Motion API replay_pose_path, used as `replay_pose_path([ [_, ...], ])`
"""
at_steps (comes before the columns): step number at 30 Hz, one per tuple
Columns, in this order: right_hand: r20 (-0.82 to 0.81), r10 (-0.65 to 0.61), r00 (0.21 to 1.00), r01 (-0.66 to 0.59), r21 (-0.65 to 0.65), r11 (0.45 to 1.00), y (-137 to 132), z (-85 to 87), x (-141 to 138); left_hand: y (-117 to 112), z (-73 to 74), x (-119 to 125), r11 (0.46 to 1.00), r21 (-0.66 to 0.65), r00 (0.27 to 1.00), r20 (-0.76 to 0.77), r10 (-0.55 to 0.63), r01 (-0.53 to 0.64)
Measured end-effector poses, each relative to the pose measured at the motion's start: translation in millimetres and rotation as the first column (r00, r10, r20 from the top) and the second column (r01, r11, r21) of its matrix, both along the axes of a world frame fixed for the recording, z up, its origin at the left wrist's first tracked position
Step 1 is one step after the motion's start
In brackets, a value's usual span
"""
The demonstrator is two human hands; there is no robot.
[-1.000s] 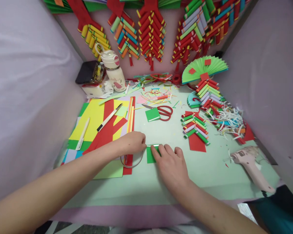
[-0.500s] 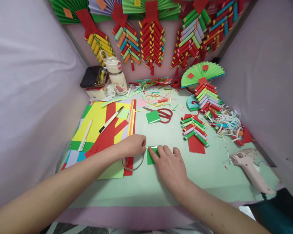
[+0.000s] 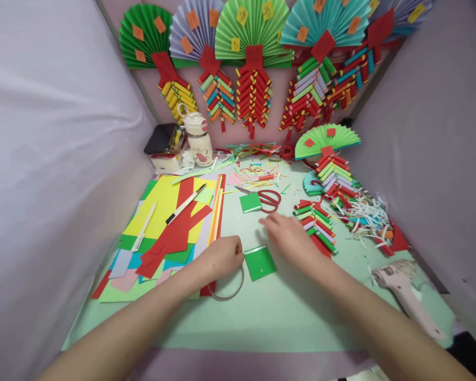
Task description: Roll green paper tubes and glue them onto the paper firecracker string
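**Right hand off the green square; left hand at its corner**

Change from the earlier frames: the right hand (image 3: 289, 238) previously lay flat on the green paper square (image 3: 261, 263) and covered most of it. It is now clear of the square, lifted toward the far edge of the worktop (image 3: 262, 317), and the whole face of the square is exposed. The left hand (image 3: 222, 256) keeps its place at the square's left side. The view has also tilted upward, bringing a row of pleated paper fans (image 3: 254, 26) on the back wall into sight.

Left hand: fingers curled under in a narrow, loose fist, knuckles up, touching the square's far-left corner. The fingertips are hidden, so it cannot be told whether anything is pinched. It rests over a thin ring (image 3: 227, 290) lying on the worktop.

Right hand: open, fingers spread and extended, palm down, holding nothing. It is blurred. It sits between the square and the red scissors (image 3: 270, 198), just beside the bundle of paper rolls (image 3: 316, 219).

Green square: flat in the middle of the worktop, somewhat nearer the near edge, with a pale strip along its far edge.

Also noted: a stack of coloured sheets (image 3: 158, 211) along the left edge and a pink glue gun (image 3: 402, 283) at the near-right corner.
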State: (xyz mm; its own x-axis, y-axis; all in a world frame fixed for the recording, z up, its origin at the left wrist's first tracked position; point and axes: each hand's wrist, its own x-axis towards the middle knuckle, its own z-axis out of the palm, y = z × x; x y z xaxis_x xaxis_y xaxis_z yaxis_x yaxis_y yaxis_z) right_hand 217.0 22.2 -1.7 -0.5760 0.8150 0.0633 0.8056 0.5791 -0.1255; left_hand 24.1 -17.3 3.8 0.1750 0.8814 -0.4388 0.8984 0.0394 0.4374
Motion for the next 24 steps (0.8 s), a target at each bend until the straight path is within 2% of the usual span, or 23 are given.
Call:
replay_pose_path([
  [3, 0.036, -0.182, 0.983, 0.182, 0.000, 0.983, 47, 4.3, -3, 0, 1.9, 1, 1.000, -0.023, 1.000, 0.008, -0.007, 0.007],
  [6, 0.064, -0.206, 0.977, 0.207, -0.012, 0.978, 83, 1.7, -10, -2, 3.0, 2, 0.999, -0.033, 1.000, 0.011, -0.008, 0.008],
  [9, 0.092, -0.208, 0.974, 0.211, -0.025, 0.977, 96, -3.0, -15, -3, 1.3, 3, 0.999, -0.036, 1.000, 0.022, -0.004, 0.005],
  [13, 0.116, -0.262, 0.958, 0.261, 0.026, 0.965, 84, -1.7, -7, -4, -0.6, 2, 0.999, -0.038, 0.999, 0.036, -0.004, 0.005],
  [20, 0.125, -0.412, 0.903, 0.390, 0.165, 0.906, 35, 10.9, 36, -4, 4.7, 7, 0.999, -0.045, 1.000, 0.023, -0.010, 0.011],
  [22, 0.100, -0.419, 0.902, 0.404, 0.141, 0.904, 20, 8.2, 48, -4, 4.5, 8, 0.999, -0.043, 1.000, 0.028, -0.008, 0.010],
  [24, 0.035, -0.373, 0.927, 0.371, 0.037, 0.928, 2, 1.3, 59, -4, 3.4, 8, 0.999, -0.038, 0.999, 0.037, -0.003, 0.004],
])
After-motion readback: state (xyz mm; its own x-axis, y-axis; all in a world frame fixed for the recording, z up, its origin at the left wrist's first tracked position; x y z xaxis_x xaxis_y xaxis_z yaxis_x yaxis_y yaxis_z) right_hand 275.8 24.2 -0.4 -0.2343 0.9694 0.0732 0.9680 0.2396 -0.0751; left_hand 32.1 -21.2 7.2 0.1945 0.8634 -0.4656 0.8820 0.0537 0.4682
